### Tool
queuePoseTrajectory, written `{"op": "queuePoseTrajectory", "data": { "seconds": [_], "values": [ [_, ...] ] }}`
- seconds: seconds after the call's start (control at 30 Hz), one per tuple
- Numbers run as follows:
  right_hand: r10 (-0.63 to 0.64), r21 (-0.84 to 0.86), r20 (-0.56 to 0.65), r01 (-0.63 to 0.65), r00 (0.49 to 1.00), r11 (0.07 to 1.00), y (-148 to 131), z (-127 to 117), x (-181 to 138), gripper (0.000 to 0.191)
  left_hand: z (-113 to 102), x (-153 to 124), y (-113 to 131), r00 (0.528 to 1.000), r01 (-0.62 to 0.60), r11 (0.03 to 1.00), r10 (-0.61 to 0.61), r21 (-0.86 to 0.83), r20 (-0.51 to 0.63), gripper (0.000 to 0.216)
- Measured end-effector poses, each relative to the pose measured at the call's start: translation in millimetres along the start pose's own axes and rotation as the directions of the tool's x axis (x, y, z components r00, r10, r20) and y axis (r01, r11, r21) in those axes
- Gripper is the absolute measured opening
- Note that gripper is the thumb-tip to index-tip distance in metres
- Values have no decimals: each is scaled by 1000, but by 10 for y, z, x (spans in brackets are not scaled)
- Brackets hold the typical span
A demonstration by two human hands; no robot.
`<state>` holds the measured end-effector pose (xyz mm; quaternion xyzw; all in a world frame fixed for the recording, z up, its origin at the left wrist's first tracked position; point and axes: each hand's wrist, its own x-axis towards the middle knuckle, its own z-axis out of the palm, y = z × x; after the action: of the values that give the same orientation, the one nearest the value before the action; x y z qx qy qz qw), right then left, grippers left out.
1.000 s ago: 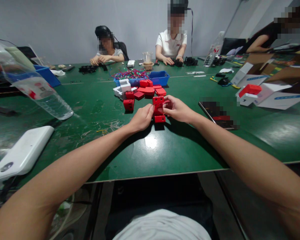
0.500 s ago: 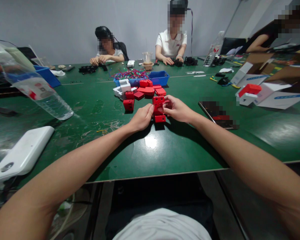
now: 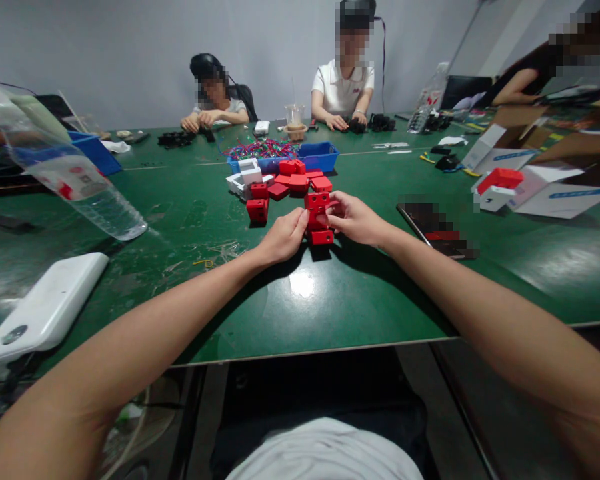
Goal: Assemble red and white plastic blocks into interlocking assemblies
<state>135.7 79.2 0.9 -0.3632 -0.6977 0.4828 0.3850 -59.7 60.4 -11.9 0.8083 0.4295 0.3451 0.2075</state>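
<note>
A stack of red plastic blocks with small holes [image 3: 318, 201] stands upright on the green table, between my two hands. My left hand [image 3: 286, 235] is closed with thumb and fingers pressed against the stack's left side. From the right, my right hand [image 3: 356, 219] grips the stack with bent fingers; some fingertips are hidden behind it. The lowest red block [image 3: 323, 237] sticks out a little below the hands. Just behind and left lie a loose red block [image 3: 257, 211], a heap of red blocks [image 3: 298, 181] and several white blocks [image 3: 251, 172].
Behind the heap sits a blue tray [image 3: 320, 158] with coloured wires [image 3: 265, 149]. A phone [image 3: 433, 230] lies right, near white boxes [image 3: 555, 190]. On the left are a plastic bottle [image 3: 95, 193] and a white power bank [image 3: 50, 303]. Co-workers [image 3: 344, 90] sit across the table [image 3: 330, 307].
The lowest red block has shifted very slightly to the right. Both hands keep their hold on the stack in nearly the same place.
</note>
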Motion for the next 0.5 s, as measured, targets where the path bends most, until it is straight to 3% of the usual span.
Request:
{"op": "queuePoseTrajectory", "data": {
  "seconds": [0.37, 0.5],
  "values": [
    [60, 142, -111, -44, 992, 989, -19, 14, 16, 41, -5, -15, 55, 1000, 23, 1000, -23, 17, -5, 35],
    [55, 179, -95, -37, 994, 983, -40, 1, 1, 39, 0, -21, 80, 981, 164, 979, -175, -123, -79, 45]
  ]
}}
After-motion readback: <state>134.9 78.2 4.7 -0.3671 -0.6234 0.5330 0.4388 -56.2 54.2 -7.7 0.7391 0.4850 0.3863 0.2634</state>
